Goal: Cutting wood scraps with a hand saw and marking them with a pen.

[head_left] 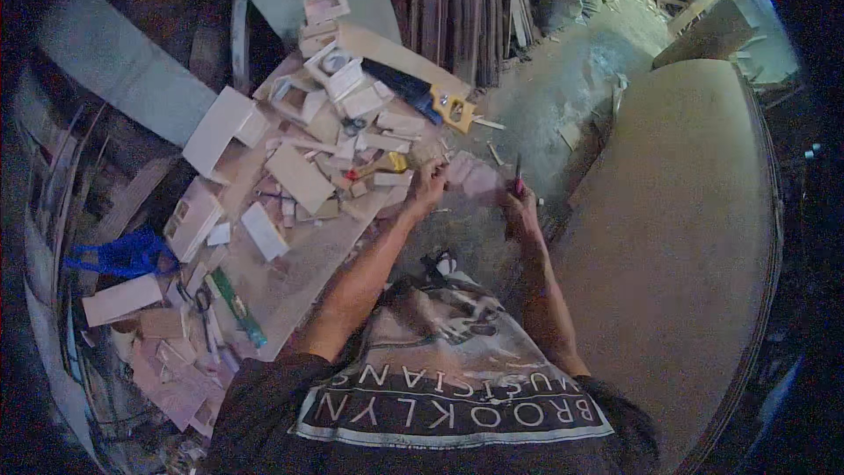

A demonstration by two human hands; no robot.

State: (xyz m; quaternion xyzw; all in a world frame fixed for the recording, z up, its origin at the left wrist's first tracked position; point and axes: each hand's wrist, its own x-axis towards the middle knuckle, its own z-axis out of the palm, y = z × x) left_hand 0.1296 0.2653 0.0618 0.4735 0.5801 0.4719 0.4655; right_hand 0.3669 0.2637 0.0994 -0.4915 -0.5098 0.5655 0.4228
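My left hand (428, 189) is closed on the left edge of a pale, flat piece (473, 178), blurred and pinkish-white, whose material I cannot tell. At the other end of that piece is my right hand (522, 204), its fingers wrapped round a slim tool (519, 183) with a pinkish-red part and a dark, thin upper end. Whether the right fingers also touch the pale piece cannot be made out. Both hands are beyond the right edge of the cluttered workbench (321, 273), above the floor.
Small wooden boxes (334, 66), wood offcuts (299, 178) and a yellow tape measure (396, 162) crowd the bench. A handsaw (453, 111) with a yellow handle lies at its far end. Blue straps (132, 253) and a green strip (235, 306) are at left. A large board (677, 237) stands at right.
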